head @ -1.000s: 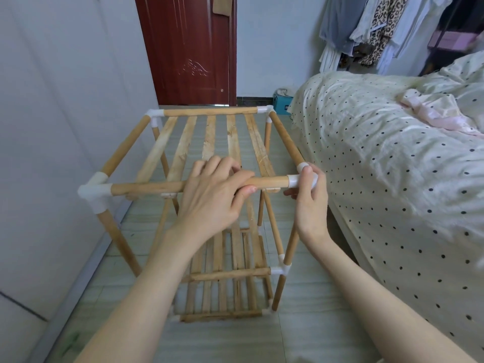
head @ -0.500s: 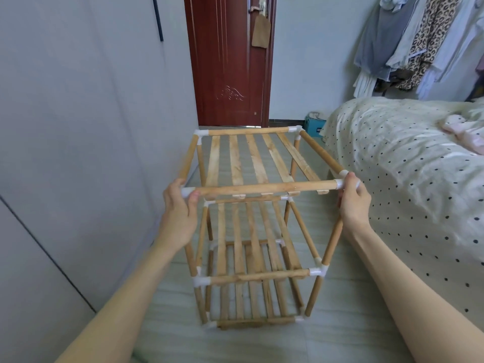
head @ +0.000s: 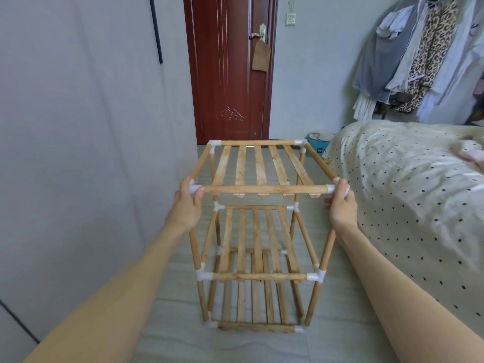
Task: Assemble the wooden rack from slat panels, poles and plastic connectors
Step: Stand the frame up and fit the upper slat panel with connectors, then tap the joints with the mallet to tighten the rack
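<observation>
Both hands [head: 186, 205] [head: 341, 205] grip rack's [head: 264, 189] top corners.

One rack [head: 262, 231], three slat panels [head: 258, 169], two hands [head: 187, 205].

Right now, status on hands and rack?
Left hand grips near-left connector. Right hand grips near-right connector. Rack upright, three tiers. Bed close right.

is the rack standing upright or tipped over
Upright. The rack has its three slat shelves stacked level, its poles near vertical, with the left hand and right hand gripping its top front corners.
</observation>
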{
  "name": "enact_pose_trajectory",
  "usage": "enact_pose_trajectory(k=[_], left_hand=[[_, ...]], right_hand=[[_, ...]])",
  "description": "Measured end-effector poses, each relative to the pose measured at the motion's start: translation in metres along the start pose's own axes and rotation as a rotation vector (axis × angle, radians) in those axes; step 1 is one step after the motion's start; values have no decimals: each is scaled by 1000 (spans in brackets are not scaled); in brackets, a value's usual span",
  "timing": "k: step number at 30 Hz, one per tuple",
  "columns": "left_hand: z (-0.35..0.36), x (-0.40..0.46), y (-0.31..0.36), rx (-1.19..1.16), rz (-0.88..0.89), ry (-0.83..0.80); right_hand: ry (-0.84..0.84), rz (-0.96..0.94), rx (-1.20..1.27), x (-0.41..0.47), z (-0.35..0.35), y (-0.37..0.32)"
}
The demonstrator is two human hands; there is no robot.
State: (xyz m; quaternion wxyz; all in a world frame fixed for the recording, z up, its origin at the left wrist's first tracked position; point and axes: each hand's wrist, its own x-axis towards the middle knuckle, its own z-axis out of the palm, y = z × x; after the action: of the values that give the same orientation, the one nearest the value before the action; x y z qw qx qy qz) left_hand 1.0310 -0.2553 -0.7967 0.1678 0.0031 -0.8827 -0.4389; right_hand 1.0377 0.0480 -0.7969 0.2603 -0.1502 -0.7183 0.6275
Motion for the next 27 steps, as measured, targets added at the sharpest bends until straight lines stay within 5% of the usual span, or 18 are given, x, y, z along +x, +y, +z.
enact_pose_trajectory(k=[7,9,11,13,15,23,27], left_hand=[[-16,-28,-7,141,45,-105],[-20,-54,-27,172,23,-123],[-22,-82,-56,180,-39,-127],[-24,-112,-94,180,-128,-123],[-25,-146,-137,190,-228,-152],[-16,-270,-320,373,-707,-491],[9,-299,-374,381,-997,-466]], right_hand=[[44,13,-350,-59,8,21],[-217,-76,-650,-101,15,45],[-657,-228,-916,-147,30,64],[-1063,-365,-1049,-190,52,81],[-1289,-435,-1123,-226,76,101],[-1587,-333,-1250,-313,159,225],[-1651,-226,-1333,-326,180,286]])
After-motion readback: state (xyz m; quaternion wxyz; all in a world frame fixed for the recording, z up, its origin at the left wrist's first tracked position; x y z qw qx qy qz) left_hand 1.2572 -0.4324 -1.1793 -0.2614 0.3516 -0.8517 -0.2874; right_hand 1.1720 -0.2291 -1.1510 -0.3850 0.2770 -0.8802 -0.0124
